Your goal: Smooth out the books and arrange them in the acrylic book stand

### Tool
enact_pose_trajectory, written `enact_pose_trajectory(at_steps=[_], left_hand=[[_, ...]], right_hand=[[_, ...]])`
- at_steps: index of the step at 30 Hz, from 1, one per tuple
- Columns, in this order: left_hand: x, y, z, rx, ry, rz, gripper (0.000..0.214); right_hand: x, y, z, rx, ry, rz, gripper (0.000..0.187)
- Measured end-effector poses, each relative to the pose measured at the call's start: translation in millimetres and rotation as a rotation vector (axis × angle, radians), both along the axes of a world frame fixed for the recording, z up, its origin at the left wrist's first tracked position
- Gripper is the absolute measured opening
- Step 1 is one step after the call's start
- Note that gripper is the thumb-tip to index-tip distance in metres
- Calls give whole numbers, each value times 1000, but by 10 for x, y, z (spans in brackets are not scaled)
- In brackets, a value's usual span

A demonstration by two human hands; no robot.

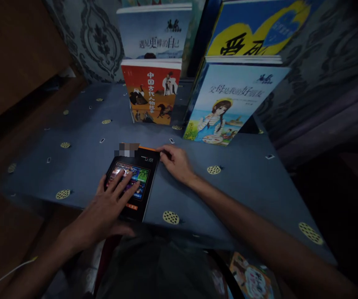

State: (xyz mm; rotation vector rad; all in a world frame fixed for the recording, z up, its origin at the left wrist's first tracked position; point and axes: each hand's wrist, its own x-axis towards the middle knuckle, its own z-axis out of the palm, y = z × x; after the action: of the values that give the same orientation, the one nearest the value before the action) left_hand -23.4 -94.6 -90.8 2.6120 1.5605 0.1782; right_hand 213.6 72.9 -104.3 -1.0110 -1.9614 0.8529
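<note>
A black book point(151, 176) lies flat near the table's front edge, with a panel of small colourful pictures on its cover and an orange strip along its far edge. Its top left corner is blurred out. My left hand point(110, 205) rests palm down on the cover, fingers spread over the picture panel, thumb off to the right near the table edge. At the far right corner of the book, my right hand point(177, 164) has its fingers curled, thumb and forefinger pinching that corner. The fingertips' underside is hidden.
Behind, a red book point(139, 89) and a light blue book point(228, 99) stand upright, with more books point(160, 31) behind them. The table point(85, 178) has a grey-blue pineapple-print cloth. A picture-covered item point(250, 276) sits below the front edge. A white cable point(7, 275) runs at lower left.
</note>
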Motion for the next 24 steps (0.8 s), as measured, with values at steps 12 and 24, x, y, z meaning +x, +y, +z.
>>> enact_pose_trajectory(at_steps=[12,24], left_hand=[[-304,-109,474,119,-258,-33,70],[-242,69,913,507,-408,286,17]], right_hand=[[10,-4,73,-52,129,144,29],[-32,-55,145,-64,324,210,36]])
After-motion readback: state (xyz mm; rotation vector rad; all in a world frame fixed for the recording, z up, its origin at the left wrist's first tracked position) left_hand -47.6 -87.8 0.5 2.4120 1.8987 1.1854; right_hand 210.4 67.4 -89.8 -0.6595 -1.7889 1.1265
